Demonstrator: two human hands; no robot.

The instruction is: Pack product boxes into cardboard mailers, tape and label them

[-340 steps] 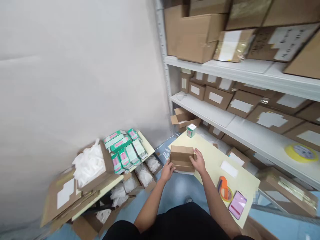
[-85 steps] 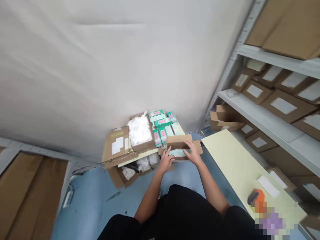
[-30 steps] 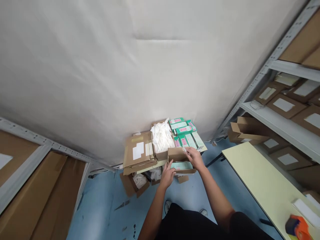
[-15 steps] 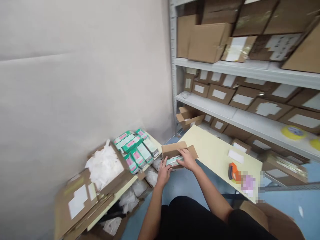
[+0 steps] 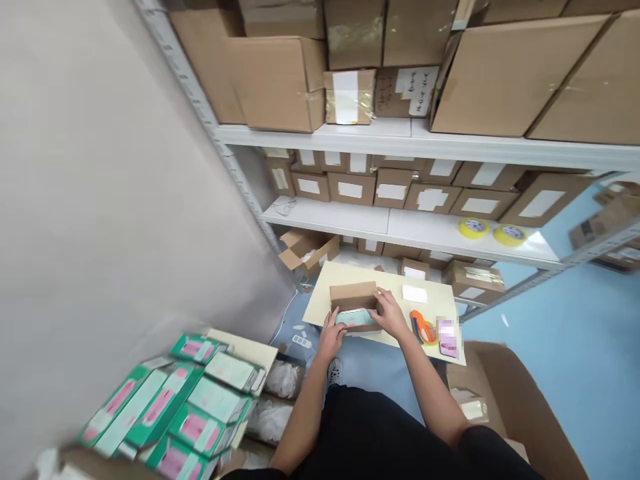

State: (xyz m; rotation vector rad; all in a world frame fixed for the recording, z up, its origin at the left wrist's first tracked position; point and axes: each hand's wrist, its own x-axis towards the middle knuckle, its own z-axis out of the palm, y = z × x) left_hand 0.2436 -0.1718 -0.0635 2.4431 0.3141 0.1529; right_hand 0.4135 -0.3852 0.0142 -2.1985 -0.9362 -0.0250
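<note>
An open cardboard box [image 5: 353,295] is between my two hands, in front of my body at the near edge of the pale yellow table. Inside it lies a light green carton [image 5: 356,317]. My left hand [image 5: 332,338] grips the box's left side, fingers at the rim beside the carton. On the right side, my right hand [image 5: 391,315] clasps the box wall, its thumb over the carton's right end. The box's underside is hidden, so whether it touches the table I cannot tell.
On the table [image 5: 320,293] are a white label stack [image 5: 415,294], an orange tape dispenser [image 5: 423,328] and a partly pixelated purple item [image 5: 449,337]. Shelves [image 5: 340,223] with cardboard boxes and yellow tape rolls [image 5: 473,228] stand behind. Green-and-pink cartons [image 5: 165,400] cover the left table.
My view and body have turned right. The cardboard box with the carton has come from between the tables to the right table's near edge, still in both hands.
</note>
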